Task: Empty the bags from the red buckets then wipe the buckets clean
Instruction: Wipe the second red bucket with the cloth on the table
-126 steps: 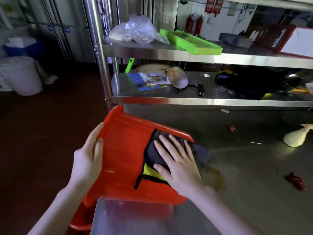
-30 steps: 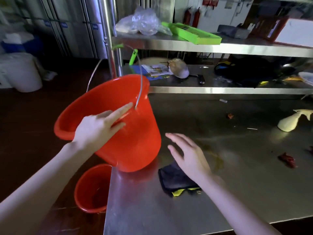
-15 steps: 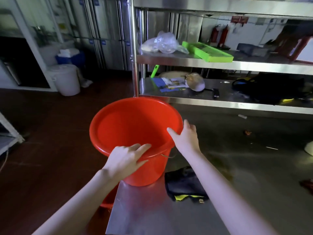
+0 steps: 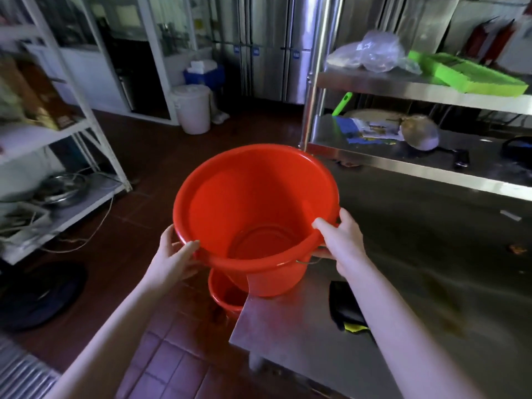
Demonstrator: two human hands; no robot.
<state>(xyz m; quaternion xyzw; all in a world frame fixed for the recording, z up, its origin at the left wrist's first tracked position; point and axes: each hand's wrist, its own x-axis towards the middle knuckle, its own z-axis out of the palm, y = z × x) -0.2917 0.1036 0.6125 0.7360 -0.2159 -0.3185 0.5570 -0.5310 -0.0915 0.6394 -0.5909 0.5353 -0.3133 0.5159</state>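
Note:
A red bucket (image 4: 247, 203) is upright in the air over the left edge of the steel table (image 4: 431, 283), its inside bare. My left hand (image 4: 172, 257) grips its near-left rim, thumb on top. My right hand (image 4: 339, 240) grips the right rim, thumb hooked inside. A second red bucket (image 4: 224, 295) stands on the floor below, mostly hidden by the first. A dark cloth with a yellow edge (image 4: 345, 309) lies on the table beside my right forearm.
A steel shelf rack (image 4: 403, 165) rises behind the table with a green tray (image 4: 466, 73), a clear plastic bag (image 4: 371, 53) and papers. A white bin (image 4: 191, 108) stands on the tiled floor. A white rack (image 4: 57, 174) lines the left.
The wiping ended and the cloth was left on the table. The bucket was turned upright, both hands took its rim, and it has moved left off the table edge.

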